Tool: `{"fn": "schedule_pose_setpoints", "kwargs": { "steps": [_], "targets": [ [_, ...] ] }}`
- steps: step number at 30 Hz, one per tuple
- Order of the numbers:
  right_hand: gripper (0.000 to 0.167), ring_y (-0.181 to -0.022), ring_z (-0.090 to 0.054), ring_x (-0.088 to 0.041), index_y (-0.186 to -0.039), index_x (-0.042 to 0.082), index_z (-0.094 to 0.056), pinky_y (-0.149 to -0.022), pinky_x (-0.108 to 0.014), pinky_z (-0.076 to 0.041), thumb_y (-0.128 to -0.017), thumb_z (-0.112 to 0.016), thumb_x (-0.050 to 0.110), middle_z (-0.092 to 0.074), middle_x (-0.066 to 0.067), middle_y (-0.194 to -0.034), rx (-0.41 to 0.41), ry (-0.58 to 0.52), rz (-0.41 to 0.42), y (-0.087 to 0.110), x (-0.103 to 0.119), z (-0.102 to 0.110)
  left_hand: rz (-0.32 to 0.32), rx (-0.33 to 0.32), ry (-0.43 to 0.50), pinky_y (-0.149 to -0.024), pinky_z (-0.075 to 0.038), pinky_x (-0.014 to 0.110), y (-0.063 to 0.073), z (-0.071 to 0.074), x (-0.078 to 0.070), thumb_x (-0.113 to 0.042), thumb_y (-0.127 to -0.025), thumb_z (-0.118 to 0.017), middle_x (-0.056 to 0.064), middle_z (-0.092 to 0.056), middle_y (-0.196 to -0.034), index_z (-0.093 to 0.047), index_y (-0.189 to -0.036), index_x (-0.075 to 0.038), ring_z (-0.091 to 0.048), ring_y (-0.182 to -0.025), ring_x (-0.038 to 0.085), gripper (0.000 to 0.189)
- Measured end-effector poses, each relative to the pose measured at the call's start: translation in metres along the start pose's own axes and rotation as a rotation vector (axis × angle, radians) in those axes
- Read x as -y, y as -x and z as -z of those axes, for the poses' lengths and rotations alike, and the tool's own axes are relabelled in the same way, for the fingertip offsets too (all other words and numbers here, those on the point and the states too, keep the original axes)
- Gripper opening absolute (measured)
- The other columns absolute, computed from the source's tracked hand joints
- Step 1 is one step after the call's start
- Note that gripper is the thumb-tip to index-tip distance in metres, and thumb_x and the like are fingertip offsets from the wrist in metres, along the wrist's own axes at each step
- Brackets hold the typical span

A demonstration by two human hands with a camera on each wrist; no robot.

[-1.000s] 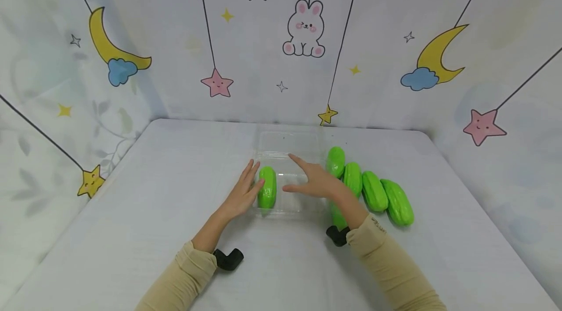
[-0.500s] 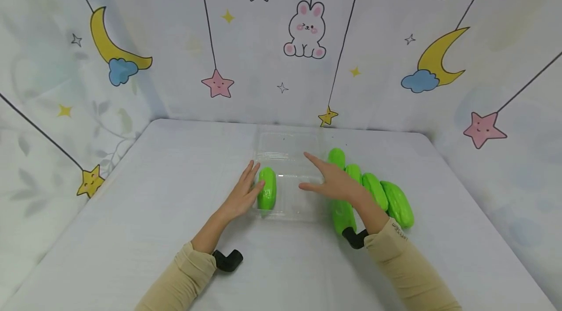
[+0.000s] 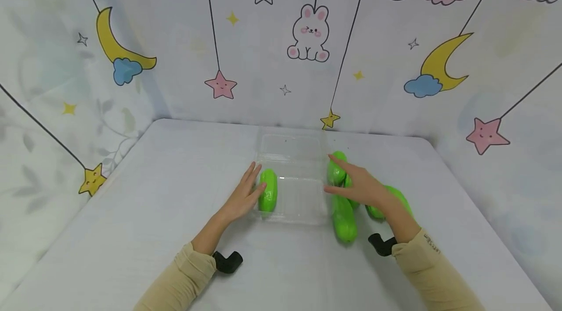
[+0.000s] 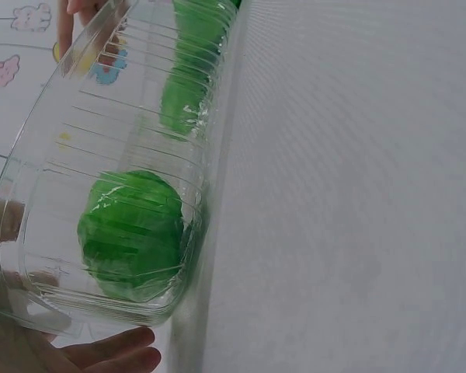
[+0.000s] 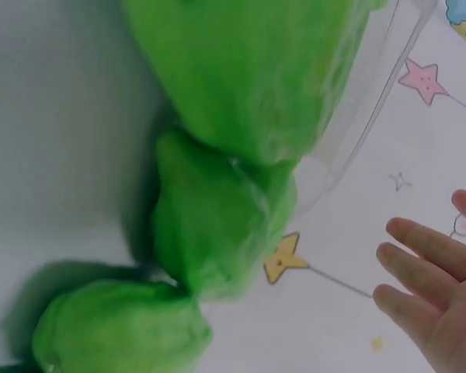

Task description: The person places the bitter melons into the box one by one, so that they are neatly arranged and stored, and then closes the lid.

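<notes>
A clear plastic clamshell box [image 3: 303, 201] lies with its lid [image 3: 291, 147] folded back. Along its left side sits one bright green, long, shiny piece [image 3: 269, 191], squash-like in shape. My left hand [image 3: 239, 199] is at the box's left wall, its fingers straight outside and its thumb over the rim. To the right of the box my right hand [image 3: 360, 185] hovers above a group of similar green pieces, thumb and fingers spread, holding nothing. The nearest piece [image 3: 344, 221] in that group lies lengthwise by the box. In the right wrist view, several green pieces [image 5: 210, 217] touch end to end.
A white cloth covers the table [image 3: 175, 174]. Behind it hangs a printed curtain [image 3: 263, 43] with moons, stars and rabbits. A black wrist mount sticks out beside each sleeve, at the left [image 3: 228, 262] and right [image 3: 382, 244].
My right hand has moved right, from above the box to above the green pieces, fingers still spread. My left hand and the green piece in the box have stayed put.
</notes>
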State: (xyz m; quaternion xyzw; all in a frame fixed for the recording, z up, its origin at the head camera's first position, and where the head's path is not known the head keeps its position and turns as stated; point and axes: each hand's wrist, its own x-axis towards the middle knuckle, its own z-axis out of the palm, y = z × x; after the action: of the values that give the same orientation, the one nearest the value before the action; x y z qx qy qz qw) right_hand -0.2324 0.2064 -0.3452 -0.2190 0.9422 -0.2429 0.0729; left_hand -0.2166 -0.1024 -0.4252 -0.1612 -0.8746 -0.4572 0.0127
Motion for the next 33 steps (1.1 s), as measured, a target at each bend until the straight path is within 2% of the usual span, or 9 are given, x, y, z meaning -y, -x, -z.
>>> {"fn": "schedule_pose_setpoints", "kwargs": {
  "steps": [7, 15, 24, 33],
  "targets": [
    [0.089, -0.132, -0.025, -0.036, -0.147, 0.02, -0.021, -0.101, -0.057, -0.025, -0.077, -0.061, 0.059, -0.026, -0.012, -0.148, -0.018, 0.018, -0.026, 0.013, -0.012, 0.007, -0.048, -0.032, 0.002, -0.102, -0.017, 0.061, 0.003, -0.001, 0.0, -0.036, -0.098, -0.037, 0.02, -0.008, -0.15, -0.017, -0.146, -0.005, -0.011, -0.135, 0.039, 0.061],
    [0.091, -0.13, -0.027, -0.039, -0.147, 0.02, -0.02, -0.097, -0.061, -0.027, -0.077, -0.062, 0.059, -0.028, -0.014, -0.146, -0.05, 0.04, -0.028, 0.025, -0.032, 0.004, 0.005, -0.009, 0.0, -0.105, -0.016, 0.056, 0.002, 0.0, 0.002, -0.03, -0.098, -0.041, 0.015, -0.005, -0.152, -0.016, -0.147, -0.007, -0.009, -0.137, 0.034, 0.06],
    [0.091, -0.129, -0.026, -0.044, -0.147, 0.025, -0.019, -0.093, -0.065, -0.027, -0.075, -0.064, 0.059, -0.027, -0.02, -0.145, -0.057, 0.047, -0.096, 0.04, -0.047, 0.012, 0.013, -0.003, 0.002, -0.106, -0.015, 0.054, 0.001, -0.001, 0.001, -0.031, -0.098, -0.04, 0.012, -0.004, -0.152, -0.015, -0.147, -0.009, -0.008, -0.138, 0.031, 0.059],
    [0.091, -0.125, -0.028, -0.048, -0.147, 0.02, -0.021, -0.09, -0.067, -0.029, -0.076, -0.067, 0.052, -0.029, -0.025, -0.143, -0.074, 0.063, -0.084, 0.049, -0.058, 0.018, 0.003, -0.004, 0.008, -0.105, -0.015, 0.055, 0.001, -0.001, 0.002, -0.032, -0.098, -0.041, 0.012, -0.005, -0.152, -0.016, -0.147, -0.009, -0.008, -0.138, 0.032, 0.06]
  ]
}}
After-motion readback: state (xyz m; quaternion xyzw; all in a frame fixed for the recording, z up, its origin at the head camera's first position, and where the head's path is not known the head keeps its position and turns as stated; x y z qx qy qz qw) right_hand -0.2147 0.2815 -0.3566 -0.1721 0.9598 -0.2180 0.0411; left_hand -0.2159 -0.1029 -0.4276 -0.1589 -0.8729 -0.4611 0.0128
